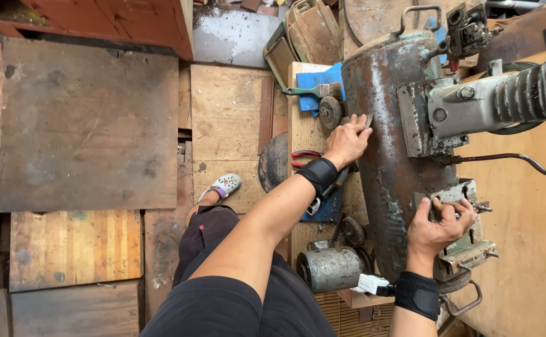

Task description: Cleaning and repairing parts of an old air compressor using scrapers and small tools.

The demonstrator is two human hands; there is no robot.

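A rusty grey compressor tank [385, 93] lies along a wooden board [302, 128]. My left hand [346, 142], wearing a black wrist strap, presses a small flat grey scraping piece [366, 120] against the tank's left side. My right hand [436, 229], also strapped at the wrist, grips the edge of a metal mounting bracket [472, 246] on top of the tank. A grey pump head with cooling fins [497, 103] is bolted to the tank's upper right.
A green-handled paintbrush [307, 91], a blue sheet [318, 80], red-handled pliers [304, 154] and a small wheel [331, 111] lie on the board. A grey metal cylinder [330, 269] sits by my knee. My foot in a white clog [223, 185] rests on wooden floor panels [86, 125].
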